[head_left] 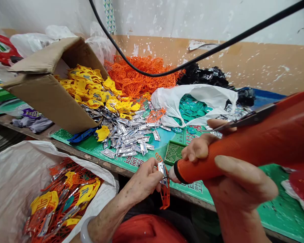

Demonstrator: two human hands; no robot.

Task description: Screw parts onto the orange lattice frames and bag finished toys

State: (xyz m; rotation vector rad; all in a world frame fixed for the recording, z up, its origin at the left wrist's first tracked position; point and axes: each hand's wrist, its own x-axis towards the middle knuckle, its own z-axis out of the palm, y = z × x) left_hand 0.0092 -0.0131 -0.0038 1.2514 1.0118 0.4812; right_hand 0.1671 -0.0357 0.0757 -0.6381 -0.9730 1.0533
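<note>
In the head view my left hand pinches an orange plastic frame with a silver plate lying on it, just off the table's front edge. Wrapped round a large orange power screwdriver is my right hand. The screwdriver's tip points left and meets the silver plate, or comes very close; I cannot tell which. A small green tray with holes sits on the table right behind the two hands.
Silver plates lie heaped on the green tabletop. Behind them are a cardboard box spilling yellow parts, orange frames, and a white bag of teal pieces. A sack of assembled parts stands front left. A black cable crosses above.
</note>
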